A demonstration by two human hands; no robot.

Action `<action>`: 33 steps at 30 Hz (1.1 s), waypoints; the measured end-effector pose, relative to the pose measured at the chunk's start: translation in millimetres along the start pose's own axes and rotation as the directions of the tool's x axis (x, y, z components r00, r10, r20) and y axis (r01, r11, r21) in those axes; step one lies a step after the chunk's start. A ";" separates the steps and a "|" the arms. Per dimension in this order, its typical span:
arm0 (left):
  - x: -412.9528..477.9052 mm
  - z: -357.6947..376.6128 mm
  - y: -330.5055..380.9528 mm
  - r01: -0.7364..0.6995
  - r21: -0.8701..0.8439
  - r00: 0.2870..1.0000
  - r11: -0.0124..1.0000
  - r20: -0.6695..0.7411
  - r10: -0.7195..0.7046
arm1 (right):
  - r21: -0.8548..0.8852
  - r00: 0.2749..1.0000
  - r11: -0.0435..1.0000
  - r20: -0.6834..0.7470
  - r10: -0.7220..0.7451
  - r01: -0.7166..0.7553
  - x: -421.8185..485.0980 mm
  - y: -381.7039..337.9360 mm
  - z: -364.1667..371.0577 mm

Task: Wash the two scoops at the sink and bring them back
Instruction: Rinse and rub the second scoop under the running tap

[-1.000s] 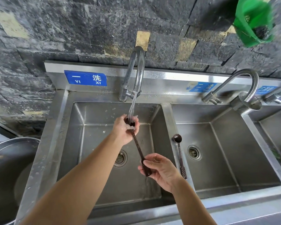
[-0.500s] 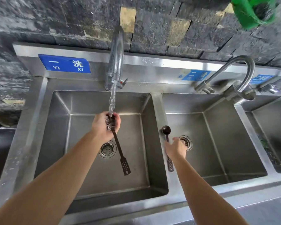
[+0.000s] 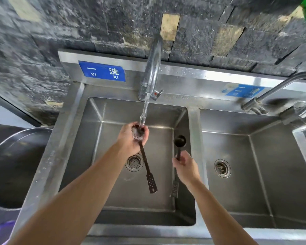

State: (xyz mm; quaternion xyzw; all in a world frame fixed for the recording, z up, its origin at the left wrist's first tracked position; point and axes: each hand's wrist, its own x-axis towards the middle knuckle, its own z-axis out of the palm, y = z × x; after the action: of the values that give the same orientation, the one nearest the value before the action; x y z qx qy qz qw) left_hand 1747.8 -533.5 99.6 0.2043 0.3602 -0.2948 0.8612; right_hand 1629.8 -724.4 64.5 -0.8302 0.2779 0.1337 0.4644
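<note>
My left hand [image 3: 131, 138] grips the bowl end of a dark long-handled scoop [image 3: 147, 171] under the running water from the left faucet [image 3: 151, 71]. Its perforated handle hangs down over the left basin [image 3: 99, 156]. My right hand [image 3: 185, 167] is closed on the handle of the second dark scoop [image 3: 179, 140], lifted off the divider [image 3: 194, 124] between the basins. That scoop's round bowl points away from me, and its handle end shows below my wrist.
A drain [image 3: 134, 162] lies in the left basin and another drain [image 3: 222, 168] in the middle basin. A second faucet [image 3: 279, 91] curves at the right. A large metal bowl [image 3: 11, 165] stands to the left. Dark stone wall behind.
My right hand let go of the first scoop's handle, reached to the divider and picked up the second scoop. My left hand keeps the first scoop under the stream.
</note>
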 end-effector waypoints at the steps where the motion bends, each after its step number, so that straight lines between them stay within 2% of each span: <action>1: 0.9 0.5 1.9 -0.019 0.019 1.000 1.000 -0.019 0.019 | 0.161 0.993 0.986 0.107 -0.051 0.034 -9.1 -19.7 10.2; 2: 2.5 -0.7 3.7 -0.062 0.077 0.997 0.995 -0.048 0.066 | 0.274 0.978 0.960 0.179 -0.108 0.056 -16.1 -38.1 20.1; 3: 3.8 -1.7 5.0 -0.109 0.155 0.989 0.982 -0.081 0.123 | 0.304 0.965 0.949 0.213 -0.152 0.082 -20.1 -53.6 29.6; 5: 5.9 -3.0 6.0 -0.128 0.242 0.980 0.962 -0.117 0.160 | 0.221 0.957 0.965 0.219 -0.192 0.143 -20.8 -78.3 45.3; 8: 6.7 0.7 7.0 -0.063 0.116 0.997 0.991 -0.030 0.067 | 0.021 0.962 0.983 0.207 -0.181 0.180 -11.6 -96.9 58.7; 10: 7.8 3.0 9.1 -0.047 0.102 0.998 0.994 0.035 0.043 | -0.029 0.965 0.984 0.204 -0.167 0.176 -7.0 -101.8 60.7; 11: 7.3 3.8 10.2 -0.054 0.125 0.996 0.991 0.072 0.045 | 0.034 0.971 0.993 0.208 -0.118 0.114 -6.8 -103.7 59.9; 12: 5.6 4.5 11.8 -0.060 0.152 0.991 0.987 0.128 0.041 | 0.171 0.968 0.985 0.245 -0.045 0.002 -8.7 -105.7 59.2; 14: 0.9 8.4 13.3 -0.074 0.216 0.973 0.974 0.229 0.023 | 0.414 0.904 0.881 0.425 0.038 -0.231 -14.3 -109.1 57.2; 16: 0.5 7.2 14.6 -0.133 0.270 0.955 0.954 0.294 0.049 | 0.466 0.824 0.812 0.565 0.033 -0.352 -17.0 -109.9 51.3; 19: 3.6 1.7 15.7 -0.192 0.282 0.938 0.940 0.333 0.092 | 0.502 0.728 0.756 0.684 -0.050 -0.420 -13.6 -107.2 41.8; 22: 2.7 5.7 15.9 -0.265 0.435 0.931 0.861 0.346 0.112 | 0.551 0.660 0.668 0.742 -0.119 -0.500 -9.7 -106.3 36.6; 24: 1.7 7.7 16.3 -0.266 0.352 0.913 0.897 0.391 0.118 | 0.610 0.682 0.634 0.711 -0.172 -0.475 -8.5 -106.4 39.8; 26: -3.4 6.6 19.0 -0.190 0.251 0.877 0.949 0.477 0.050 | 0.656 0.704 0.596 0.681 -0.203 -0.463 -8.7 -108.8 44.7; 27: -6.9 7.3 21.1 -0.156 0.254 0.863 0.955 0.505 0.007 | 0.673 0.715 0.583 0.666 -0.211 -0.455 -9.0 -110.1 46.6; 28: -10.1 7.8 24.1 -0.129 0.286 0.866 0.949 0.500 -0.033 | 0.685 0.727 0.577 0.653 -0.214 -0.445 -9.4 -110.9 48.1; 30: -10.7 10.8 26.0 -0.066 0.378 0.922 0.923 0.377 -0.088 | 0.673 0.733 0.596 0.651 -0.195 -0.439 -9.2 -111.5 50.7; 32: -7.5 14.3 21.6 -0.027 0.420 0.982 0.907 0.183 -0.056 | 0.606 0.730 0.658 0.672 -0.123 -0.447 -9.1 -110.0 51.2; 33: -4.9 15.4 17.9 -0.047 0.424 0.991 0.904 0.131 -0.010 | 0.548 0.729 0.710 0.681 -0.072 -0.442 -8.7 -109.8 49.2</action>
State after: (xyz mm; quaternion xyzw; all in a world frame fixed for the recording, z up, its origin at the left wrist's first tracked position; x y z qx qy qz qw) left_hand 1764.5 -527.1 115.8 0.3712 0.2282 -0.3709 0.8201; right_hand 1688.8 -634.3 119.0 -0.4632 0.2129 0.3556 0.7834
